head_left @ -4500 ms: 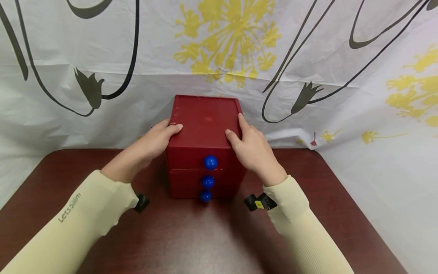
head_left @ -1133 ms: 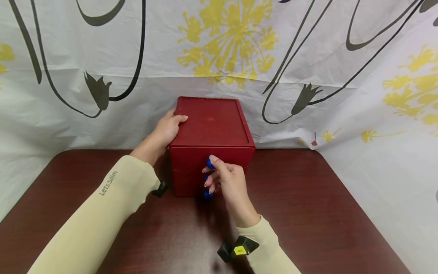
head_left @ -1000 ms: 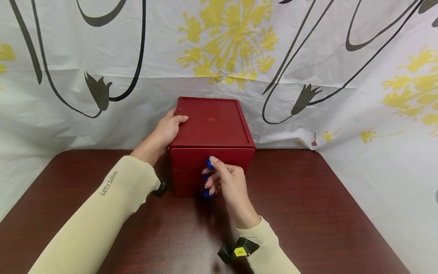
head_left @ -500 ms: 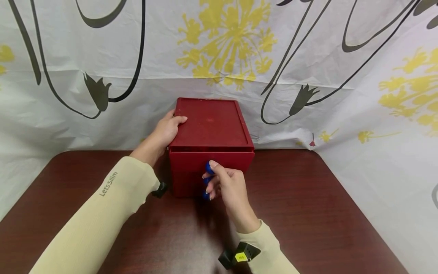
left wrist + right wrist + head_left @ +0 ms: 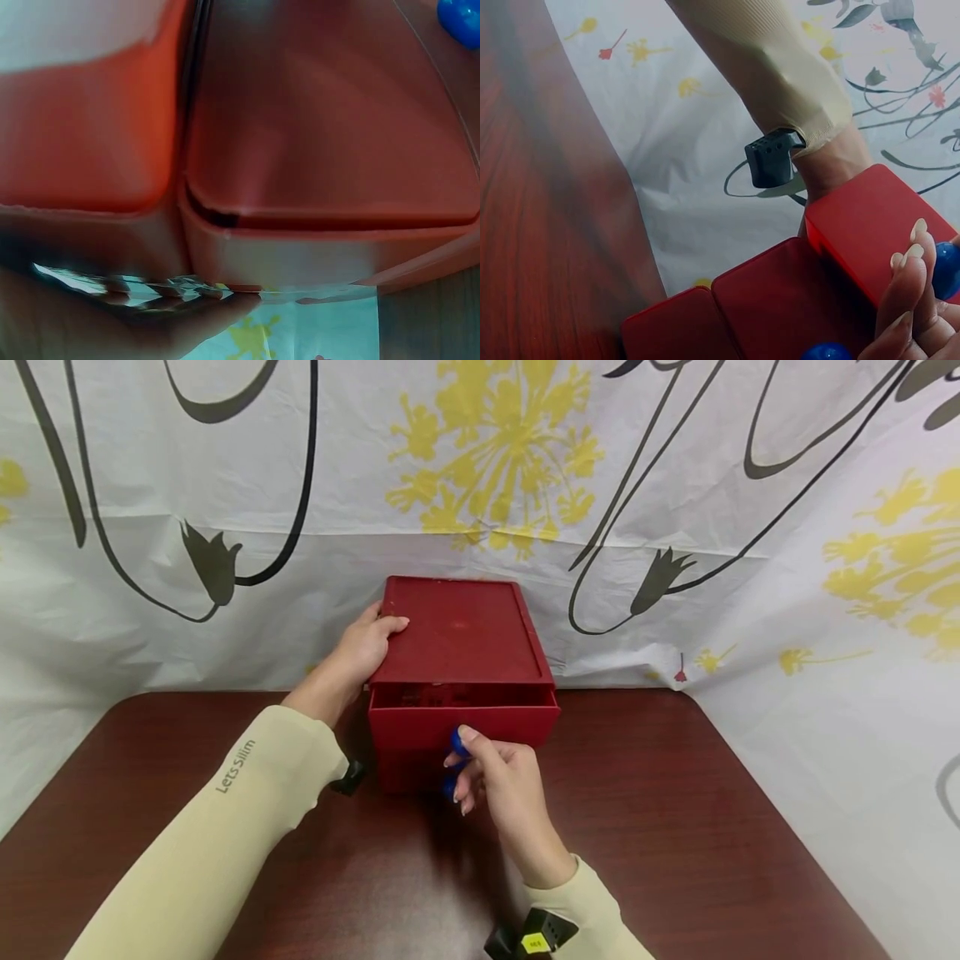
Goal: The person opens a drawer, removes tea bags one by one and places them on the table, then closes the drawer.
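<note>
A red drawer box [image 5: 461,639] stands at the back of the table, its top drawer [image 5: 408,727] pulled partly out and a dark gap showing above the front. My left hand [image 5: 362,647] holds the box's left side, thumb over the top edge. In the left wrist view, fingers of that hand [image 5: 150,322] lie along the box's side. My right hand [image 5: 506,781] pinches the top drawer's round blue knob [image 5: 457,743] between thumb and fingers. Below, another blue knob [image 5: 449,787] shows partly; the middle one is mostly hidden by the fingers.
The box sits on a dark brown wooden table [image 5: 675,810] with rounded back corners. Close behind the box hangs a white cloth [image 5: 337,468] printed with yellow and grey flowers; it also runs along the right side.
My right hand has gone from the box's right side to the top knob and drawn the top drawer toward me. My left hand has shifted slightly back along the left edge.
</note>
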The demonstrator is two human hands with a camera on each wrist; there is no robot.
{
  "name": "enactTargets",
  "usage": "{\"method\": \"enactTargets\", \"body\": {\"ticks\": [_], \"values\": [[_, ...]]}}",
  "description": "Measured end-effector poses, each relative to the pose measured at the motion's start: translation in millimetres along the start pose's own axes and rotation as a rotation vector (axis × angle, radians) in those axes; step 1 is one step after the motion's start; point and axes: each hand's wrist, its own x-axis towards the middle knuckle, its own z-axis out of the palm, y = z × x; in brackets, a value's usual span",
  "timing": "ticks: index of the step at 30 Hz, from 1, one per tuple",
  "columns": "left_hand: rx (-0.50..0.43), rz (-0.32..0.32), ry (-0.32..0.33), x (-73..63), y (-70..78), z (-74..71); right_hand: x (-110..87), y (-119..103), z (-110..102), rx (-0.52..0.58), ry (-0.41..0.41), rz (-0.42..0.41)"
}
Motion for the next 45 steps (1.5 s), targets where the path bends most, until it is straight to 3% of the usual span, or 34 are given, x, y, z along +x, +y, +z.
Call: {"method": "enactTargets", "body": {"ticks": [7,45], "values": [[-0.007,-0.012,-0.037,-0.9,1.1,-3.8,-4.5,1,0,0.007,0.001,-0.001],[0.018,0.005,-0.056,-1.2,-1.1,-6.1,-25.2,2,-1,-0.018,0.014,-0.031]]}}
